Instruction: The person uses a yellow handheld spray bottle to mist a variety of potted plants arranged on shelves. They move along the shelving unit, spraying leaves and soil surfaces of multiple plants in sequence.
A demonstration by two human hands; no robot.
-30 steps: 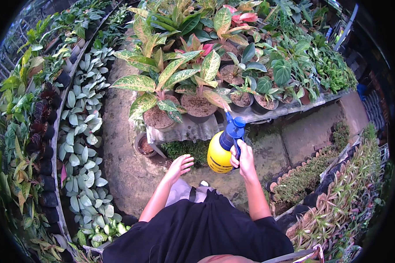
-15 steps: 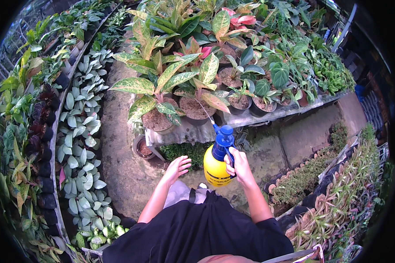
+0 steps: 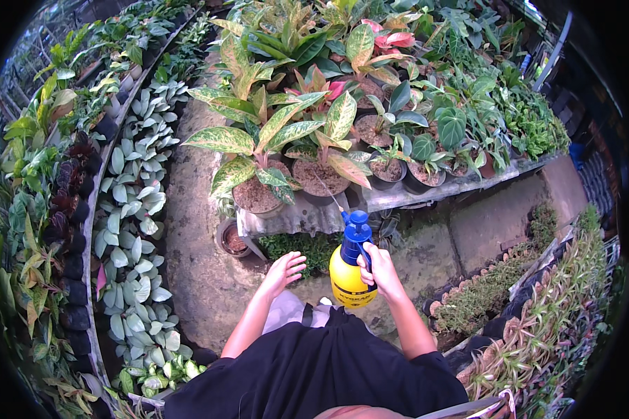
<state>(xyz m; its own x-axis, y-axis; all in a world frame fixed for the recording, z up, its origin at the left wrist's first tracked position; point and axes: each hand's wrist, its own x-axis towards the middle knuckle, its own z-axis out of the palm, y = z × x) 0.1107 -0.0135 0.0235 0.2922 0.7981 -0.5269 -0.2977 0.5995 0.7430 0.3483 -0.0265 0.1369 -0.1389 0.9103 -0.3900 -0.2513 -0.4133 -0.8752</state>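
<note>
Potted plants crowded a low table (image 3: pixel 307 216) in the nursery. Right hand (image 3: pixel 379 269) had its grip closed around a yellow spray bottle (image 3: pixel 351 276), nozzle toward the variegated plant (image 3: pixel 272 140); left hand (image 3: pixel 284 269) hovered open, empty. Misting looked underway; steady aim seemed needed.

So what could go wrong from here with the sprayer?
1. Only the right hand holds the yellow sprayer, by its blue head; the left hand is open beside it, so the bottle might slip or swing.
2. The nozzle sits low, near the bench edge, so spray may hit the bench rather than the potted plants.
</note>
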